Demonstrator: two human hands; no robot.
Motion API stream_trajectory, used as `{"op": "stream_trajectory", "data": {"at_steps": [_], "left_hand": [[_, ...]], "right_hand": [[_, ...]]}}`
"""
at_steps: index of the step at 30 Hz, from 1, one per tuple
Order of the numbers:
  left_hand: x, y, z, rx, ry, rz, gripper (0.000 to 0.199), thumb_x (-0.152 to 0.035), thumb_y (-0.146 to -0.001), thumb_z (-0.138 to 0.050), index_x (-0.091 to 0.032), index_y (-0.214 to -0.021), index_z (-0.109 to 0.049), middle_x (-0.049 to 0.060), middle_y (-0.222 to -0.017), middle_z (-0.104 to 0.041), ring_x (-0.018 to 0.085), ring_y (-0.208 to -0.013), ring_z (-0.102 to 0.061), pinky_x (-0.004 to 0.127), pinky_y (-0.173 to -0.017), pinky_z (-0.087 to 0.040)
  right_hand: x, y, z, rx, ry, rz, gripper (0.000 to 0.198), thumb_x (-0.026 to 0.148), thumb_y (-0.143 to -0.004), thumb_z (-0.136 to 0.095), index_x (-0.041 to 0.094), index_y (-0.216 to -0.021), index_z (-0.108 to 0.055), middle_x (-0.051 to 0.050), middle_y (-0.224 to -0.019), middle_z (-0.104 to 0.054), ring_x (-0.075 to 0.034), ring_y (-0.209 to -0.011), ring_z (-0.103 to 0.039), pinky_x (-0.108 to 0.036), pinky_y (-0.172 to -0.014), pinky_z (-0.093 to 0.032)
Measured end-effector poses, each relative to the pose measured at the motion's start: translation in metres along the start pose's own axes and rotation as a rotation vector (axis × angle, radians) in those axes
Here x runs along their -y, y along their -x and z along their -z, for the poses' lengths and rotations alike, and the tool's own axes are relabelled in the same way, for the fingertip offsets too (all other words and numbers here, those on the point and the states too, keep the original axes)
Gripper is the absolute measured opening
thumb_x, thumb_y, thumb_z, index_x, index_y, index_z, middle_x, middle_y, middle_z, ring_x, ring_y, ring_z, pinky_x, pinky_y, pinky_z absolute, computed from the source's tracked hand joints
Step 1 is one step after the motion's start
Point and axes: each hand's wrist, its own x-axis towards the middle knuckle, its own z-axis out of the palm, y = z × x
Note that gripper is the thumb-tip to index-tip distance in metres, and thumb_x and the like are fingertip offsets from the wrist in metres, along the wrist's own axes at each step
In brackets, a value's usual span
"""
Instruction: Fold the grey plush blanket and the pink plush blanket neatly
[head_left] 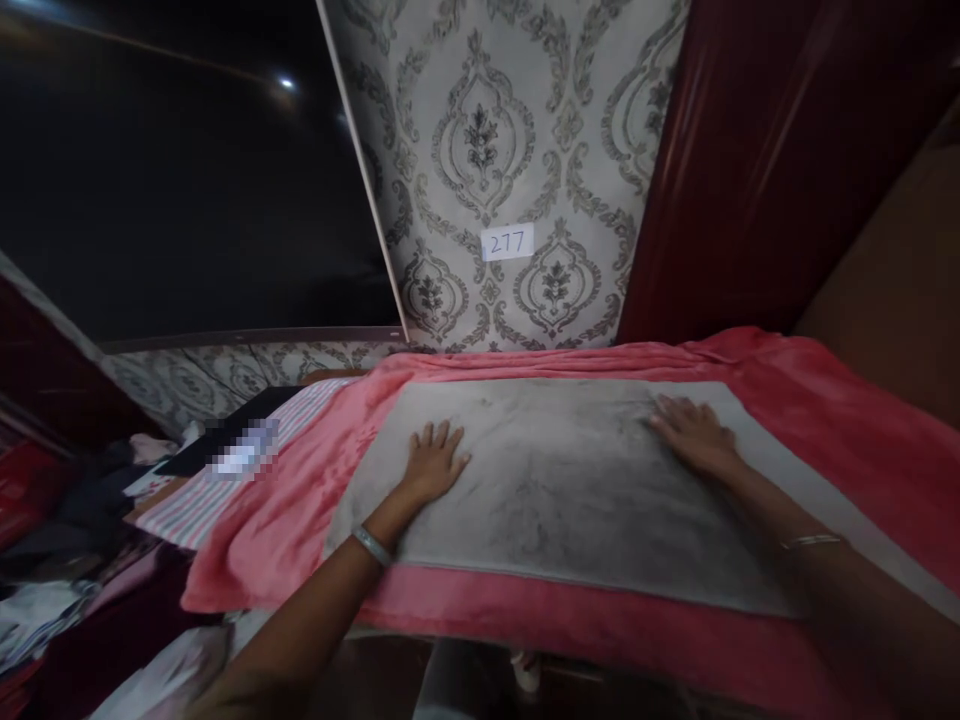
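Observation:
A grey plush mat or cloth [555, 490] lies spread out on a pink blanket [285, 520] that covers a table-height surface. My left hand [433, 463] rests flat near the left end of the grey cloth, fingers spread. Toward its far right part, my right hand [697, 435] lies with the fingers stretched out, slightly blurred. Darker smudged patches mark the middle of the pile. A paler strip [787, 470] runs along the right end. Neither hand holds anything.
Left of the blanket are a striped cloth [180, 510] and a blurred-out item [244, 450]. A large dark screen [195, 180] hangs on the wall above. A paper label [508, 242] reading 277 is on the patterned wallpaper. Heaped clothes [75, 540] lie at the left.

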Motion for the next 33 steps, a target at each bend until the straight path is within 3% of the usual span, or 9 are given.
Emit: {"op": "stream_trajectory", "data": {"at_steps": [3, 5, 12, 17, 22, 28, 31, 33], "left_hand": [[-0.008, 0.007, -0.006, -0.055, -0.013, 0.026, 0.063, -0.056, -0.102, -0.027, -0.029, -0.16, -0.032, 0.008, -0.169, -0.026, 0.038, -0.154, -0.021, 0.06, -0.122, -0.019], [-0.008, 0.007, -0.005, -0.053, -0.02, 0.026, 0.062, -0.054, -0.102, -0.028, -0.029, -0.159, -0.033, 0.008, -0.168, -0.027, 0.038, -0.154, -0.022, 0.059, -0.121, -0.021], [-0.004, 0.013, -0.002, -0.065, -0.088, 0.013, 0.061, -0.047, -0.103, -0.028, -0.026, -0.16, -0.033, 0.01, -0.167, -0.028, 0.036, -0.153, -0.025, 0.056, -0.121, -0.022], [0.001, 0.03, -0.001, -0.054, -0.083, 0.08, 0.062, -0.049, -0.102, -0.029, -0.029, -0.16, -0.03, 0.011, -0.168, -0.027, 0.041, -0.153, -0.023, 0.064, -0.117, -0.024], [0.001, 0.043, 0.001, -0.051, -0.072, 0.142, 0.064, -0.051, -0.101, -0.024, -0.027, -0.161, -0.029, 0.013, -0.169, -0.024, 0.045, -0.152, -0.02, 0.069, -0.115, -0.022], [0.002, 0.045, 0.005, -0.053, -0.076, 0.151, 0.066, -0.046, -0.099, -0.028, -0.022, -0.16, -0.031, 0.015, -0.167, -0.027, 0.045, -0.151, -0.023, 0.067, -0.116, -0.022], [0.006, 0.042, 0.003, -0.067, -0.072, 0.135, 0.069, -0.046, -0.097, -0.029, -0.019, -0.16, -0.03, 0.016, -0.166, -0.029, 0.046, -0.151, -0.023, 0.068, -0.116, -0.022], [0.008, 0.039, 0.0, -0.069, -0.067, 0.129, 0.07, -0.047, -0.097, -0.025, -0.018, -0.16, -0.031, 0.016, -0.166, -0.029, 0.046, -0.151, -0.024, 0.068, -0.116, -0.022]], "right_hand": [[0.027, 0.031, -0.007, 0.045, -0.028, 0.215, 0.062, 0.055, -0.102, -0.026, 0.03, -0.157, -0.038, -0.01, -0.166, -0.032, -0.035, -0.151, -0.029, -0.064, -0.115, -0.03], [0.039, 0.051, -0.016, 0.063, -0.029, 0.272, 0.063, 0.057, -0.101, -0.028, 0.03, -0.157, -0.038, -0.008, -0.166, -0.032, -0.034, -0.151, -0.028, -0.063, -0.117, -0.027], [0.032, 0.069, -0.019, 0.065, -0.109, 0.263, 0.065, 0.058, -0.102, -0.028, 0.027, -0.158, -0.037, -0.009, -0.167, -0.03, -0.032, -0.152, -0.028, -0.06, -0.12, -0.024], [0.017, 0.077, -0.007, 0.098, -0.135, 0.211, 0.067, 0.056, -0.103, -0.027, 0.023, -0.161, -0.028, -0.012, -0.168, -0.022, -0.029, -0.154, -0.023, -0.053, -0.122, -0.023], [0.012, 0.11, 0.004, 0.145, -0.095, 0.187, 0.065, 0.057, -0.103, -0.029, 0.027, -0.161, -0.031, -0.008, -0.169, -0.022, -0.028, -0.155, -0.02, -0.054, -0.123, -0.021], [0.009, 0.152, 0.009, 0.16, -0.16, 0.299, 0.068, 0.059, -0.103, -0.026, 0.022, -0.16, -0.032, -0.011, -0.168, -0.02, -0.027, -0.155, -0.019, -0.051, -0.124, -0.019], [0.003, 0.149, 0.016, 0.167, -0.24, 0.321, 0.069, 0.06, -0.103, -0.025, 0.021, -0.16, -0.034, -0.011, -0.166, -0.028, -0.025, -0.153, -0.027, -0.047, -0.123, -0.024], [-0.004, 0.137, 0.024, 0.094, -0.274, 0.271, 0.069, 0.058, -0.103, -0.023, 0.022, -0.161, -0.03, -0.01, -0.166, -0.03, -0.024, -0.153, -0.027, -0.046, -0.123, -0.026]]}}
